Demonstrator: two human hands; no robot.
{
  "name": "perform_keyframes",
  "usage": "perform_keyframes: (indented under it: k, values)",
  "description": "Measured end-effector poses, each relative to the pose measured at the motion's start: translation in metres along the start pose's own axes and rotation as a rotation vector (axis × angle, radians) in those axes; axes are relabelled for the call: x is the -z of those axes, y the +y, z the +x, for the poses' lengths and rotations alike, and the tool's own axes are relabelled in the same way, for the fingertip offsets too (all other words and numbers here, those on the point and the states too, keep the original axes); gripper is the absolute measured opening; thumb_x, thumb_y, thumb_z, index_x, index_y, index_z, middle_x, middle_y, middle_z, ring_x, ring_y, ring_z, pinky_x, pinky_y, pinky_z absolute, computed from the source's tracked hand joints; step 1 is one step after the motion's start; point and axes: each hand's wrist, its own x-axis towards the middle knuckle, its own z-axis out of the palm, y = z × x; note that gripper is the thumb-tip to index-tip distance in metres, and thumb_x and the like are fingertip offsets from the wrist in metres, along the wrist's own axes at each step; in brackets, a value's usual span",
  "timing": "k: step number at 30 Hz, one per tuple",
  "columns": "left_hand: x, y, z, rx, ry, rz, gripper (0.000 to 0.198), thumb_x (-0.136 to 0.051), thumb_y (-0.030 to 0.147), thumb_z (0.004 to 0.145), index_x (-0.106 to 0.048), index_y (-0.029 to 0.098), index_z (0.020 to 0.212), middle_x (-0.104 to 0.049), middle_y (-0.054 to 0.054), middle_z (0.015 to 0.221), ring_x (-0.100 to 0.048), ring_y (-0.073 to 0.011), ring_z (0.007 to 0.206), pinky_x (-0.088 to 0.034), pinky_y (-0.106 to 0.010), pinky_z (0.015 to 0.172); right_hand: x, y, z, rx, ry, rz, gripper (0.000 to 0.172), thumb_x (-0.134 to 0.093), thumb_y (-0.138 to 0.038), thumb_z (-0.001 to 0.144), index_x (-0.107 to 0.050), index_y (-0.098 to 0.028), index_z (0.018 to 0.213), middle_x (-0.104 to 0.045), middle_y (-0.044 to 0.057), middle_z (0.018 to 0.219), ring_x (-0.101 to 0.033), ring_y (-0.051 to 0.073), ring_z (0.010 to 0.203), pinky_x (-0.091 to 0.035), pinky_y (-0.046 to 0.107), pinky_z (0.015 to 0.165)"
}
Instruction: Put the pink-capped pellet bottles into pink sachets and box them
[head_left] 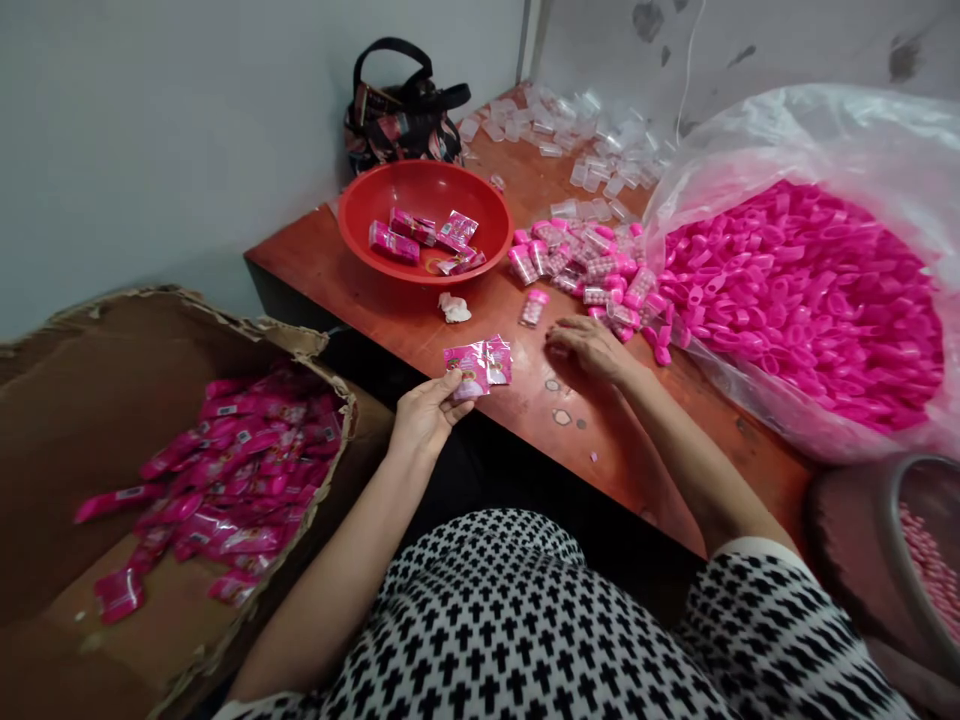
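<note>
My left hand (424, 412) pinches a small printed pink packet (468, 370) over the table's front edge. Against its right side, a second pink packet (500, 360) overlaps it. My right hand (589, 348) is low over the orange-red table, palm down with loosely bent fingers, and no held object shows. Just beyond those fingertips lies a clear little bottle with a pink cap (533, 308), filled with pale pink balls. Behind it is a heap of similar filled bottles (600, 265).
A red bowl (360, 255) holds several pink packets. At left, an open cardboard box (45, 450) contains many filled pink packets. Pink caps (802, 300) fill a clear plastic bag at right. Clear containers (585, 130), a handbag (405, 125), crumpled tissue (454, 307) and a tub (862, 530) surround the workspace.
</note>
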Motion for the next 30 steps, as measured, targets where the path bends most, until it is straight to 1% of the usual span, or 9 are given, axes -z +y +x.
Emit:
perform_keyframes:
  k: [3,6,9,11,15,18,21,25,30]
  values:
    - [0.001,-0.004,0.002,0.024,0.009,-0.032,0.011,-0.066,0.012,0.074,-0.062,0.01,0.064,-0.063,-0.003,0.058,-0.058,-0.0079,0.046,-0.05,-0.016,0.044,0.0,-0.001,-0.027,-0.013,0.181,0.109,0.037,-0.032,-0.015,0.087,-0.057,-0.02,0.114,-0.056,0.009,0.128,-0.042,0.022,0.127,-0.031,0.043,0.104]
    - [0.001,-0.008,0.002,0.022,-0.001,-0.053,0.012,-0.067,0.015,0.075,-0.061,0.011,0.066,-0.062,-0.001,0.057,-0.057,-0.0075,0.046,-0.051,-0.017,0.045,0.004,-0.019,-0.036,-0.404,0.399,0.09,0.033,-0.035,-0.029,0.09,-0.053,-0.017,0.116,-0.061,0.015,0.117,-0.056,0.025,0.11,-0.042,0.043,0.091]
    - [-0.003,-0.009,-0.002,0.01,-0.03,-0.068,0.009,-0.067,0.017,0.075,-0.061,0.011,0.071,-0.064,-0.002,0.062,-0.061,-0.0095,0.052,-0.054,-0.021,0.052,0.003,-0.048,-0.026,-0.743,0.275,-0.043,0.047,-0.044,-0.053,0.086,-0.055,-0.013,0.108,-0.066,0.018,0.094,-0.063,0.031,0.09,-0.045,0.045,0.08]
    - [-0.005,-0.009,-0.004,0.022,-0.05,-0.051,0.006,-0.065,0.016,0.076,-0.062,0.01,0.075,-0.067,-0.004,0.068,-0.065,-0.0131,0.059,-0.056,-0.025,0.055,0.001,-0.063,-0.014,-0.837,0.157,-0.113,0.06,-0.051,-0.06,0.079,-0.055,-0.008,0.107,-0.066,0.023,0.089,-0.063,0.035,0.088,-0.045,0.046,0.077]
    - [-0.007,-0.009,-0.007,0.026,-0.036,-0.062,0.003,-0.064,0.013,0.076,-0.063,0.009,0.076,-0.069,-0.006,0.074,-0.067,-0.0147,0.064,-0.057,-0.026,0.059,-0.001,-0.069,-0.002,-0.87,0.028,-0.145,0.048,-0.052,-0.047,0.083,-0.061,-0.004,0.101,-0.065,0.029,0.091,-0.064,0.039,0.09,-0.045,0.046,0.076]
    - [-0.007,-0.009,-0.006,0.036,0.005,-0.13,0.006,-0.067,0.014,0.075,-0.062,0.011,0.073,-0.067,-0.004,0.07,-0.064,-0.0111,0.059,-0.056,-0.024,0.059,0.003,-0.068,-0.012,-0.829,0.067,-0.083,0.033,-0.045,-0.033,0.087,-0.065,-0.007,0.088,-0.067,0.027,0.088,-0.064,0.037,0.089,-0.045,0.045,0.076]
    - [-0.008,-0.013,-0.006,0.042,0.013,-0.226,0.01,-0.07,0.017,0.074,-0.061,0.012,0.072,-0.066,-0.002,0.068,-0.063,-0.0097,0.059,-0.056,-0.023,0.062,0.002,-0.09,-0.033,-0.68,0.161,0.349,0.026,-0.049,-0.036,0.085,-0.062,-0.014,0.081,-0.067,0.014,0.073,-0.065,0.026,0.07,-0.048,0.037,0.065]
    - [-0.013,-0.019,-0.009,0.035,-0.015,-0.313,0.014,-0.073,0.021,0.071,-0.061,0.013,0.074,-0.067,-0.001,0.073,-0.065,-0.0103,0.065,-0.056,-0.025,0.07,-0.014,-0.148,-0.058,-0.554,0.108,1.168,0.03,-0.053,-0.051,0.081,-0.056,-0.021,0.079,-0.063,0.001,0.064,-0.056,0.013,0.046,-0.044,0.025,0.041]
    - [-0.021,-0.022,-0.014,0.04,-0.066,-0.364,0.019,-0.074,0.027,0.071,-0.062,0.013,0.074,-0.066,-0.002,0.071,-0.063,-0.0096,0.061,-0.052,-0.022,0.066,-0.037,-0.189,-0.057,-0.547,0.092,1.301,0.031,-0.056,-0.051,0.081,-0.054,-0.021,0.077,-0.061,-0.002,0.059,-0.054,0.009,0.041,-0.042,0.02,0.036]
